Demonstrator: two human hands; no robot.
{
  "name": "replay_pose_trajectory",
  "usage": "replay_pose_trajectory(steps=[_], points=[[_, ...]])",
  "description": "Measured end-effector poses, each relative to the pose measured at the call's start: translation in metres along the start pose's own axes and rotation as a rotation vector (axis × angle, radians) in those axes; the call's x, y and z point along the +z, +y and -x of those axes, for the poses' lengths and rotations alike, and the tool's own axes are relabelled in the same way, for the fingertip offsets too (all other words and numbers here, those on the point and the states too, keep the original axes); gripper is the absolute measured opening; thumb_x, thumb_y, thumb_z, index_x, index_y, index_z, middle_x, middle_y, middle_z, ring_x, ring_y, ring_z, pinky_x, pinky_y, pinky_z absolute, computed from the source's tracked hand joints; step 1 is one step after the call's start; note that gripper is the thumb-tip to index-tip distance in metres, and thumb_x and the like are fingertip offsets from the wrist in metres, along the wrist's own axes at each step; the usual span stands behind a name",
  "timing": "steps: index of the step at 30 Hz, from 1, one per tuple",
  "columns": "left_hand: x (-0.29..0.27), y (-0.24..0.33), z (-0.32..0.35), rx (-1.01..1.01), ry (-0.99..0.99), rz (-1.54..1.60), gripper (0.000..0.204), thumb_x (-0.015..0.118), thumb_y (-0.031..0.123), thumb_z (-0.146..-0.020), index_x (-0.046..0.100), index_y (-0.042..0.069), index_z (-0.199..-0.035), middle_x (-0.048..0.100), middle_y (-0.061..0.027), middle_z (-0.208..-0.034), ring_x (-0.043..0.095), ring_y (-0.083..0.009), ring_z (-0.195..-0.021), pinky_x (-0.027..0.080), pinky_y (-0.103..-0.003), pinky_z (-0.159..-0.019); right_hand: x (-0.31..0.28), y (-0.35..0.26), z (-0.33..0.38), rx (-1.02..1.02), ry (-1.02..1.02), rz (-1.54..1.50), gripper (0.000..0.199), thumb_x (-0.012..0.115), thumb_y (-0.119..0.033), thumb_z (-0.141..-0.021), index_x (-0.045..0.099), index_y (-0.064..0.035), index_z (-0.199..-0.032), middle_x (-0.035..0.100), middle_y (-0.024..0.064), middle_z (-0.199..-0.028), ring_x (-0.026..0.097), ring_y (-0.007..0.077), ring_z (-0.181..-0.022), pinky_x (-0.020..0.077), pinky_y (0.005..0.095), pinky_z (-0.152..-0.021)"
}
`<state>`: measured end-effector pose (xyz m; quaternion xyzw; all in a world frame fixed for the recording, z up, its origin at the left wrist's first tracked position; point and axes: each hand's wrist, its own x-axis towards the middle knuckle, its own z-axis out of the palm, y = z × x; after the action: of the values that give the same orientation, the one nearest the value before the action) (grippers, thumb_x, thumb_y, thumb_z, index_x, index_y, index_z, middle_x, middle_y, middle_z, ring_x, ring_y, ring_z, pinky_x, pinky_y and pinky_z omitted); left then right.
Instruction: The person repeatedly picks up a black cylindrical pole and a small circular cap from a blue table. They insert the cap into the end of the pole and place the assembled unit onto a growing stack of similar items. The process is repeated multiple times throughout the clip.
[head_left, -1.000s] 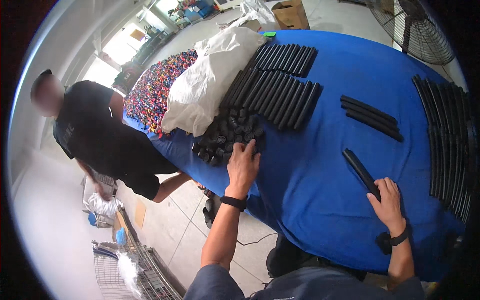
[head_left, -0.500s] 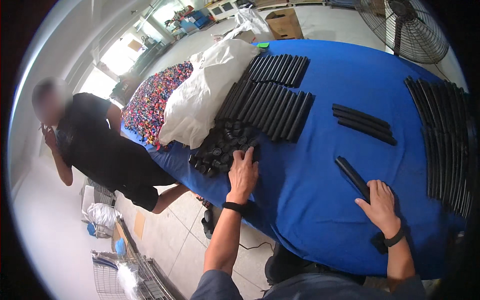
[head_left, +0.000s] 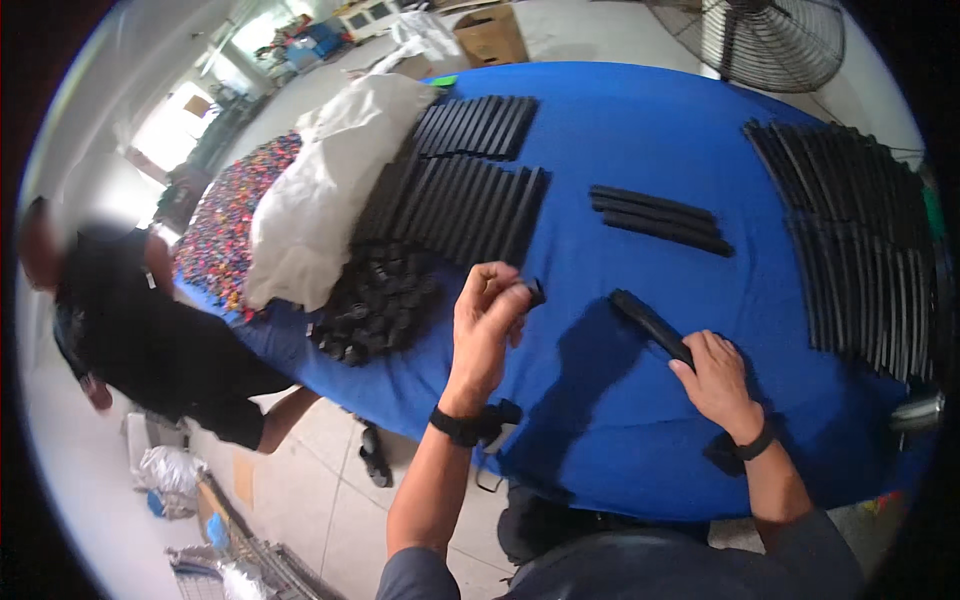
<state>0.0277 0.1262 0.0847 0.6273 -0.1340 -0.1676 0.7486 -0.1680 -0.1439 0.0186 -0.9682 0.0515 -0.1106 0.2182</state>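
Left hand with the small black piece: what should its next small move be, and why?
Probably a short move rightward, toward the free end of the black tube: the left hand pinches the small black piece above the blue cloth, while the right hand holds the tube, that end facing left.

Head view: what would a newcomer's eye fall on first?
Likely first is the blue tablecloth across the middle, with ranks of black tubes at its left and far right. A heap of tiny multicoloured pieces lies at far left beside a rumpled white sheet. In front, the left hand holds a small black piece, the right hand a single tube.
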Motion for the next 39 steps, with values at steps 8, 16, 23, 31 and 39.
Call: replay_pose_trajectory(steps=[8, 16, 23, 31, 39], points=[[0.110, -0.100, -0.051, -0.429, -0.299, 0.842, 0.027, 0.057, 0.031, -0.102, 0.064, 0.008, -0.114, 0.063, -0.0063, -0.092, 0.058, -0.0167, -0.070, 0.042, -0.025, -0.049, -0.044, 0.019, 0.017, 0.160, 0.121, -0.330, 0.033, 0.064, -0.023, -0.099, 0.057, 0.0044, -0.115, 0.060, 0.0184, -0.097, 0.061, 0.0320, -0.087, 0.0489, 0.0397, -0.078], [0.115, -0.097, -0.027, -0.365, -0.841, 0.599, 0.059, 0.079, 0.013, -0.082, 0.061, 0.001, -0.136, 0.058, -0.0025, -0.068, 0.053, -0.0130, -0.051, 0.040, -0.026, -0.046, -0.042, 0.030, 0.040, 0.271, -0.100, -0.676, 0.043, 0.068, -0.023, -0.098, 0.056, 0.0031, -0.131, 0.065, 0.0121, -0.104, 0.063, 0.0227, -0.096, 0.0501, 0.0383, -0.085], [0.105, -0.098, -0.028, -0.322, -0.967, 0.557, 0.057, 0.087, 0.016, -0.072, 0.071, 0.001, -0.124, 0.064, -0.0016, -0.069, 0.056, -0.0088, -0.053, 0.043, -0.023, -0.051, -0.030, 0.038, 0.038, 0.287, -0.154, -0.557, 0.043, 0.086, -0.016, -0.081, 0.056, -0.0033, -0.108, 0.061, 0.0034, -0.096, 0.056, 0.0131, -0.083, 0.0473, 0.0308, -0.075], [0.104, -0.095, -0.031, -0.337, -0.945, 0.607, 0.057, 0.088, 0.018, -0.071, 0.071, 0.001, -0.123, 0.063, -0.0002, -0.068, 0.055, -0.0074, -0.053, 0.040, -0.023, -0.050, -0.040, 0.028, 0.025, 0.292, -0.154, -0.784, 0.037, 0.079, -0.013, -0.086, 0.063, -0.0011, -0.116, 0.065, 0.0058, -0.103, 0.059, 0.0164, -0.095, 0.0469, 0.0329, -0.087], [0.108, -0.097, -0.028, -0.312, -0.992, 0.680, 0.055, 0.084, 0.019, -0.080, 0.067, 0.001, -0.129, 0.063, -0.0024, -0.071, 0.054, -0.0081, -0.056, 0.041, -0.024, -0.051, -0.058, 0.022, 0.008, 0.104, -0.240, -0.557, 0.033, 0.081, -0.010, -0.080, 0.065, 0.0003, -0.106, 0.064, 0.0086, -0.097, 0.061, 0.0211, -0.093, 0.0485, 0.0367, -0.086]])
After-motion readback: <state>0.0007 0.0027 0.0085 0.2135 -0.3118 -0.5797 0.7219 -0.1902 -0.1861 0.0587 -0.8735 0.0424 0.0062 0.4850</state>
